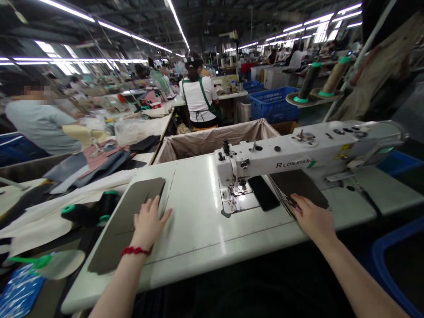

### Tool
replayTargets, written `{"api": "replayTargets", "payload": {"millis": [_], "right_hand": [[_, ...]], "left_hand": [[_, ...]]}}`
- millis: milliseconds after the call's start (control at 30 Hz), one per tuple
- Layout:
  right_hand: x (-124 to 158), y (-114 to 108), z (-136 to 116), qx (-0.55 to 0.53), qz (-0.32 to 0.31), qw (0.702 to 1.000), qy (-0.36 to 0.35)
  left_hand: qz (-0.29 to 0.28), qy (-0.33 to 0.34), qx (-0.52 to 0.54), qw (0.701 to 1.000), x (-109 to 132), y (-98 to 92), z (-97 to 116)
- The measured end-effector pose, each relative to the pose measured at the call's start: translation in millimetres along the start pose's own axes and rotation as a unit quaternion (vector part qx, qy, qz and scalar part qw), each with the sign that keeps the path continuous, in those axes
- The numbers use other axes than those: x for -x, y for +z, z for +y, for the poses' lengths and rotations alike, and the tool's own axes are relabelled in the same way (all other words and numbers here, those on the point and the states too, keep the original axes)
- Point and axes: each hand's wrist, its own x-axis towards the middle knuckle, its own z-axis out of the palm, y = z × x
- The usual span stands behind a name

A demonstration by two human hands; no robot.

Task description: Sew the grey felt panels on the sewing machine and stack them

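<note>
My left hand (149,223), fingers spread, is over the right side of a stack of dark olive fabric pieces (121,225) on the left of the pale sewing table (188,198). A red bracelet (135,251) circles that wrist. At the right, my right hand (311,216) has its fingers closed at the left edge of a second dark stack (298,185), partly under the sewing machine arm (274,154); a small item between the fingers is too small to name. A black phone (264,193) lies between the needle plate (240,202) and that stack.
Black thread cones (81,213) and cloth lie left of the table. Behind it stands a fabric-lined bin (198,141). Two thread spools (308,84) rise behind the machine. A person in a green apron (199,97) sits ahead, another person (43,117) at left.
</note>
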Motion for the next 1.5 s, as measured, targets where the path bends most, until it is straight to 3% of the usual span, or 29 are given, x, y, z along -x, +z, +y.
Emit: {"api": "replayTargets", "payload": {"millis": [100, 167, 267, 367, 433, 500, 567, 667, 733, 800, 1000, 1200, 1500], "right_hand": [[25.6, -30.5, -16.4, -0.076, -0.004, 0.993, -0.087], [44.9, -50.3, -42.6, -0.161, -0.061, 0.97, -0.173], [70.7, -67.1, -92.3, -0.26, -0.214, 0.899, -0.28], [82.2, -64.8, -126.3, -0.345, -0.311, 0.821, -0.333], [76.0, -55.7, -132.4, -0.409, -0.333, 0.782, -0.331], [57.6, -42.5, -129.2, -0.445, -0.311, 0.786, -0.295], [30.8, -25.8, -124.4, -0.423, -0.254, 0.834, -0.248], [-10.5, 2.5, -125.7, -0.301, -0.184, 0.91, -0.219], [-29.6, 19.1, -132.3, -0.213, -0.172, 0.934, -0.229], [-39.0, 30.8, -138.8, -0.162, -0.176, 0.939, -0.248], [-31.5, 40.7, -137.8, -0.158, -0.161, 0.945, -0.237], [-29.9, 45.4, -134.3, -0.184, -0.15, 0.946, -0.221], [-30.6, 53.4, -132.2, -0.201, -0.157, 0.941, -0.224]], "left_hand": [[0.005, 0.159, 0.14, 0.977, 30.8, -12.8, 69.6], [-0.016, 0.242, 0.214, 0.946, 56.0, -22.2, 120.9], [-0.065, 0.364, 0.243, 0.897, 90.7, -22.2, 189.1], [-0.096, 0.452, 0.204, 0.863, 114.0, -0.8, 226.5], [-0.101, 0.461, 0.173, 0.865, 123.3, 15.3, 226.9], [-0.1, 0.45, 0.145, 0.875, 129.6, 24.3, 209.2], [-0.09, 0.416, 0.116, 0.897, 134.5, 24.5, 181.0], [-0.072, 0.344, 0.078, 0.933, 140.0, 16.3, 139.1], [-0.072, 0.321, 0.065, 0.942, 140.5, 11.2, 120.8], [-0.077, 0.311, 0.065, 0.945, 136.2, 8.3, 112.4], [-0.093, 0.319, 0.112, 0.936, 92.4, 5.2, 123.6], [-0.113, 0.375, 0.152, 0.908, 47.9, 13.6, 145.7], [-0.14, 0.384, 0.164, 0.898, 45.4, 14.9, 147.5]]}}
